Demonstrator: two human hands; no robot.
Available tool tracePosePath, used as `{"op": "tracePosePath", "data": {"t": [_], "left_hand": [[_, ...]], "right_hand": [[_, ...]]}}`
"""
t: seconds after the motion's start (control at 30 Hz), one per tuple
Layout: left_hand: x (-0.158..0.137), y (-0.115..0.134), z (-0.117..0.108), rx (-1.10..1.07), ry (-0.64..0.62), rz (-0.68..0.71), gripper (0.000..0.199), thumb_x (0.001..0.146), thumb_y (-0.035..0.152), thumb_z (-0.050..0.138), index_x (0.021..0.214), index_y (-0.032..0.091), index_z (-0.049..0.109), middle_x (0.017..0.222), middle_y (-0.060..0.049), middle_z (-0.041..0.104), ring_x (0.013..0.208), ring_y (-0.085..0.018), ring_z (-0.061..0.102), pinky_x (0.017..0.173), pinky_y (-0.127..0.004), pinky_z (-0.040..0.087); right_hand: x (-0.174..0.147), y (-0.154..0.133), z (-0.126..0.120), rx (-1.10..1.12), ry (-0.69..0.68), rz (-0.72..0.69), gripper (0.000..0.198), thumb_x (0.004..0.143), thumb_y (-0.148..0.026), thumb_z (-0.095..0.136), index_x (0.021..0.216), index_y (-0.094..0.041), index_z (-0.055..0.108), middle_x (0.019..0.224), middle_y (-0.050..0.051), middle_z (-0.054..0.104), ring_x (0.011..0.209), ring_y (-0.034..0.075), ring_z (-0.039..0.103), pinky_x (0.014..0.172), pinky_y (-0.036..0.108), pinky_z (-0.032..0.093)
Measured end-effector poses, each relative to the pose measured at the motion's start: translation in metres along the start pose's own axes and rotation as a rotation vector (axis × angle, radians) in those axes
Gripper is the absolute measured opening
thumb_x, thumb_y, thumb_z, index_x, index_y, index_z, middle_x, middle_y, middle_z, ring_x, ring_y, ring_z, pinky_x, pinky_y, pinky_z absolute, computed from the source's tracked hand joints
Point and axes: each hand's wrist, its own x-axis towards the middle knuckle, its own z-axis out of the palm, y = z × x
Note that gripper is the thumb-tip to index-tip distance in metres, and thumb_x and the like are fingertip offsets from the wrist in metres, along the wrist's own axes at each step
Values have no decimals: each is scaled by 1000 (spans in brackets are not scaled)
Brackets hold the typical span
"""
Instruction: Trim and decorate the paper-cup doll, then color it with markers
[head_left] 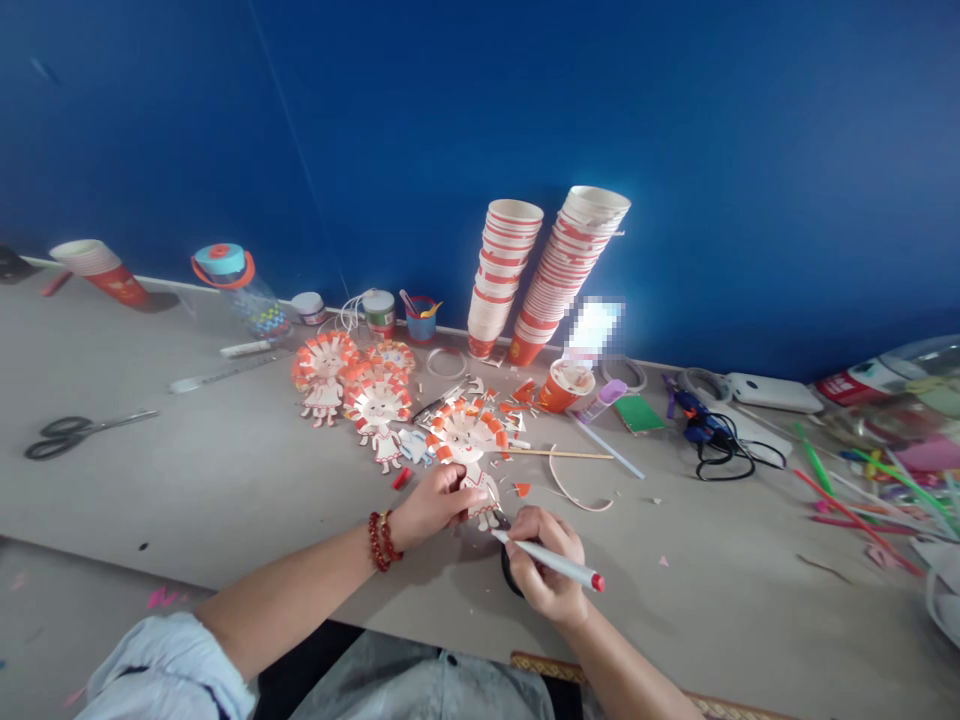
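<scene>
My left hand [429, 505] pinches a paper doll [478, 488] cut from a paper cup, with a fringe of orange and white strips around its drawn face and red lines on its dress. In my right hand [555, 600] is a white marker [555, 560] with a red end, its tip close to the doll's feet. A dark round loop [510, 575] lies partly hidden beneath that hand. Behind the left hand sit similar paper dolls, one in front [379, 405] and one farther left [326, 370]. A red marker cap [402, 478] lies beside the left hand.
Two tall stacks of paper cups, a left one [499, 270] and a right one [566, 270], stand by the blue wall. Scissors [71, 432] and a bottle [240, 285] are on the left. Paper scraps surround a cup [562, 385]. Colourful sticks [855, 505] clutter the right.
</scene>
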Motion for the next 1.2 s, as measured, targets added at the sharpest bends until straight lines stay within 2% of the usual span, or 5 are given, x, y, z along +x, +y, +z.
{"op": "tracePosePath", "data": {"t": [0.27, 0.4, 0.73, 1.2], "left_hand": [[0, 2, 0, 1, 1, 21, 23, 74, 36, 61, 69, 17, 48, 54, 6, 47, 41, -6, 37, 41, -20, 26], [0, 3, 0, 3, -5, 20, 22, 75, 36, 60, 71, 16, 51, 54, 5, 48, 42, -6, 37, 41, -20, 26], [0, -1, 0, -8, -20, 30, 23, 76, 36, 61, 70, 16, 51, 54, 6, 47, 43, -6, 37, 42, -19, 27], [1, -3, -1, 9, -23, 44, 23, 76, 37, 60, 74, 15, 54, 55, 5, 48, 42, -6, 37, 41, -19, 28]], "right_hand": [[1, 1, 0, 13, -6, 4, 15, 70, -11, 52, 74, -24, 46, 55, -5, 48, 45, 13, 44, 48, 26, 36], [1, 1, 0, 22, -15, -5, 15, 70, -11, 51, 75, -24, 46, 57, -4, 51, 47, 13, 46, 49, 26, 38], [1, -2, 0, -6, 16, 32, 13, 75, -11, 51, 75, -23, 48, 55, -5, 45, 45, 12, 42, 48, 26, 35], [4, -3, 3, -72, 8, 46, 9, 78, -13, 52, 77, -22, 51, 57, -5, 49, 42, 10, 42, 46, 24, 36]]}}
